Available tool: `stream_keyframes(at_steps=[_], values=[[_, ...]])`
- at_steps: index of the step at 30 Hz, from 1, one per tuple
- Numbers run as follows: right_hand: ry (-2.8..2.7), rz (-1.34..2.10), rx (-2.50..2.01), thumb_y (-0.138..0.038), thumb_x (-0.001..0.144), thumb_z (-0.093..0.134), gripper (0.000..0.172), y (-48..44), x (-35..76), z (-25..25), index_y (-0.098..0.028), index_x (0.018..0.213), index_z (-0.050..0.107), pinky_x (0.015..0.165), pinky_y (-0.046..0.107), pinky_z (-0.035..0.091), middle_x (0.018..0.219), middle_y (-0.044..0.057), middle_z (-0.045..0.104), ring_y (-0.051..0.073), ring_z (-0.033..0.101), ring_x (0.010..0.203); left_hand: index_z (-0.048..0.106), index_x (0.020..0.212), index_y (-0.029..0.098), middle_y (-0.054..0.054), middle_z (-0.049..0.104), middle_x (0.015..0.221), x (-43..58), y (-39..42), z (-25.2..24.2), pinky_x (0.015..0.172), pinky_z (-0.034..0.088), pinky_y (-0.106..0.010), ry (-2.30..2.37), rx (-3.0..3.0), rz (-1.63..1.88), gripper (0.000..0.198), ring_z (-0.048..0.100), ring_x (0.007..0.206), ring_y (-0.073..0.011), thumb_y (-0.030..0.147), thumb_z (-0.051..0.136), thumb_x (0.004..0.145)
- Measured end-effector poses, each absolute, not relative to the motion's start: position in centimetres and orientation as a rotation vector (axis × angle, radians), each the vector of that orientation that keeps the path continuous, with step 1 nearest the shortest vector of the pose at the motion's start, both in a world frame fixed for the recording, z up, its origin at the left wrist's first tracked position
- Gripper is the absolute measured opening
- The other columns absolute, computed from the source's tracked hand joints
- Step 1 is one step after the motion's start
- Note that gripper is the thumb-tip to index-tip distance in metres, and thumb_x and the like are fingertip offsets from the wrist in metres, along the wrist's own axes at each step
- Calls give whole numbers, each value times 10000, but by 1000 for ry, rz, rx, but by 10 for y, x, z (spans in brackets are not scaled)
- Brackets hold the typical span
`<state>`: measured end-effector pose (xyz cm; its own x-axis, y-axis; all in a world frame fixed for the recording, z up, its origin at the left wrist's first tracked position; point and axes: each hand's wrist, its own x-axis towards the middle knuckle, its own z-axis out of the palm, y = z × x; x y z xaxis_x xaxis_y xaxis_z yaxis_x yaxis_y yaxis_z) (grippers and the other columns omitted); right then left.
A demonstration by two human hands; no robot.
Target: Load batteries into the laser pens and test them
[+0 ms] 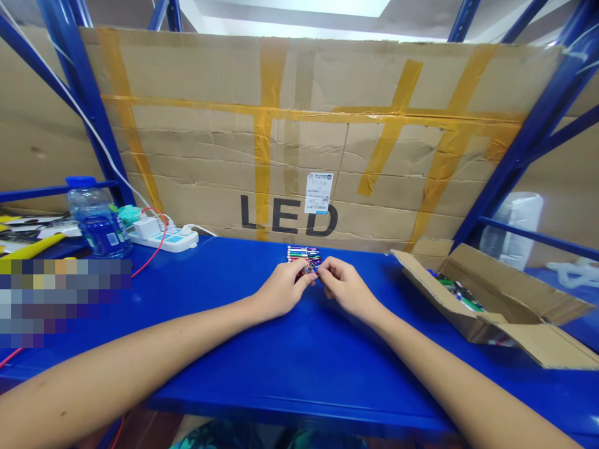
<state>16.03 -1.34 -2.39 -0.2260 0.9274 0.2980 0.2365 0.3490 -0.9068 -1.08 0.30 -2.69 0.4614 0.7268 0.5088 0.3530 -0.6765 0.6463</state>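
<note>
My left hand (279, 292) is closed, its thumb and fingers pinching a small shiny dark-red piece (306, 269) that is mostly hidden. Just to the right, my right hand (347, 288) is also closed, fingertips pinched together against the end of that piece. What exactly the right fingers hold is too small to make out. Right behind the hands lies a row of slim, shiny coloured sticks (303, 251) with pale ends, in purple, green and red, on the blue table (290, 362).
An open cardboard box (508, 299) at the right holds several coloured sticks. A blue-capped bottle (99, 218) and a white power strip (171, 238) with cables stand at the left. A large cardboard panel (210, 168) marked LED closes off the back, between blue shelf posts.
</note>
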Motion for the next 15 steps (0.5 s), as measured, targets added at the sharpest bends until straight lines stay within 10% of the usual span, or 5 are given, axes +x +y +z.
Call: stream_keyframes(at_steps=[15], values=[[-2030, 149, -1123, -236, 931, 430, 187, -15, 170, -20, -204, 752, 475, 587, 274, 345, 684, 22, 583, 158, 501, 603, 512, 938, 204, -9, 621, 813, -17, 0, -22, 634, 386, -276, 895, 2308, 1032, 108, 556, 692, -152, 299, 460, 937]])
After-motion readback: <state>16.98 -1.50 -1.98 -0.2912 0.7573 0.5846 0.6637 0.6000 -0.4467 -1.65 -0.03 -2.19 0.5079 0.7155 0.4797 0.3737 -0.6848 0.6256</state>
